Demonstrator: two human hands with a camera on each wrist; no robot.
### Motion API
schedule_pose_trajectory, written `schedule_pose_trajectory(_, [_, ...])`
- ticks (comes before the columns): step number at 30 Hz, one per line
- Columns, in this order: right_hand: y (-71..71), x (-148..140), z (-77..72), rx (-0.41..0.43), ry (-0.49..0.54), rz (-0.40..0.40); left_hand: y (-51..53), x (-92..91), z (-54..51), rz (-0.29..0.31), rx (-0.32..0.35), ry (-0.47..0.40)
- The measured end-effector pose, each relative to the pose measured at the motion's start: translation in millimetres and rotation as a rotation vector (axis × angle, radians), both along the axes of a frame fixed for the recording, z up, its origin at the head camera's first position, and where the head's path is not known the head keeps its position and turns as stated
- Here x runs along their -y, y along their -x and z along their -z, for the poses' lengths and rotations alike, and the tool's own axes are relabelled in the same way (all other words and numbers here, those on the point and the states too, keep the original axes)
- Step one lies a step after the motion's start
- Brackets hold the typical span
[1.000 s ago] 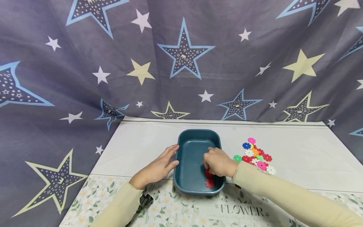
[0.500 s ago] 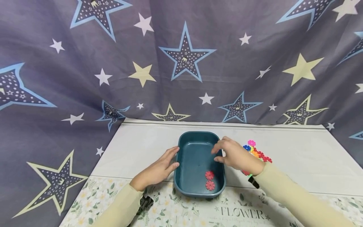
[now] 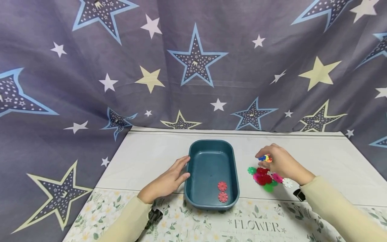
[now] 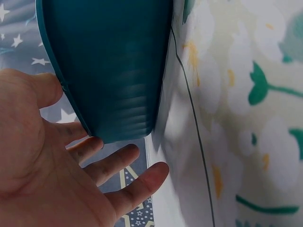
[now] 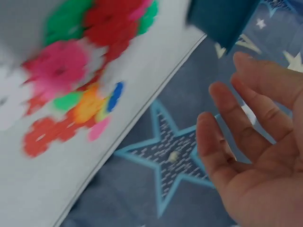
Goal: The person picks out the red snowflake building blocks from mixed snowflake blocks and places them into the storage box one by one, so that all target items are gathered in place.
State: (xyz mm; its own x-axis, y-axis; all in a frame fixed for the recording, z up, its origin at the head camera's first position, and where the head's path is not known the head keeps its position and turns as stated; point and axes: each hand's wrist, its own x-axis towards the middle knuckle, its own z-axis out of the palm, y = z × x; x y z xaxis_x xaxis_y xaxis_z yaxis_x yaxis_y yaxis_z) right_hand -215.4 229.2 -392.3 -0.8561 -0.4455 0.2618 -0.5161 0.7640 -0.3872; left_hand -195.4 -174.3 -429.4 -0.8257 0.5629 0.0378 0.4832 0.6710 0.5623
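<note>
A dark teal tray (image 3: 199,174) lies on the table with two red flower-shaped discs (image 3: 222,197) near its front right corner. The left hand (image 3: 164,179) touches the tray's left side with fingertips and thumb; in the left wrist view that hand (image 4: 71,161) has its fingers spread at the tray's wall (image 4: 106,71). Over the pile of coloured discs (image 3: 263,178) hovers the right hand (image 3: 284,163), fingers loosely bent, some discs visible between thumb and fingers. The right wrist view shows this hand (image 5: 265,127) empty and relaxed beside the blurred pile (image 5: 61,66).
A grey curtain (image 3: 235,80) with stars hangs behind the table. The table's back part is covered in plain white (image 3: 314,158), its front part in a floral print with lettering (image 3: 257,226). Each wrist carries a small black device (image 3: 155,215).
The right hand has risen out of the tray and moved right to the pile, leaving both red discs in the tray. The left hand stays at the tray's side.
</note>
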Motion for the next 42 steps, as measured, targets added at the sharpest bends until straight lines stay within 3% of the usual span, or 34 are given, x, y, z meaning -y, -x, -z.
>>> schedule_pose_trajectory(10, [6.4, -41, 15.2, 0.059, 0.002, 0.025, -1.3, 1.3, -1.6, -0.002, 0.004, -0.013])
schedule_pose_trajectory(18, [16.9, -69, 34.3, 0.184, -0.008, 0.096, 0.4, 0.8, 0.7, 0.004, -0.012, -0.013])
schedule_pose_trajectory(26, [8.3, -88, 46.7, 0.329, -0.031, 0.119, -0.9, -0.9, 2.7, 0.009, -0.009, -0.011])
schedule_pose_trajectory(33, [5.9, -86, 45.8, 0.281, 0.015, 0.117, -0.9, -0.5, 1.4, 0.007, -0.01, -0.013])
schedule_pose_trajectory(38, [4.6, -79, 38.5, 0.192, 0.054, 0.052, -0.6, -0.7, -0.1, 0.007, -0.009, -0.009])
schedule_pose_trajectory(42, [-1.2, -61, 24.6, 0.124, 0.103, -0.023, -0.5, -0.9, -1.6, 0.01, -0.004, -0.009])
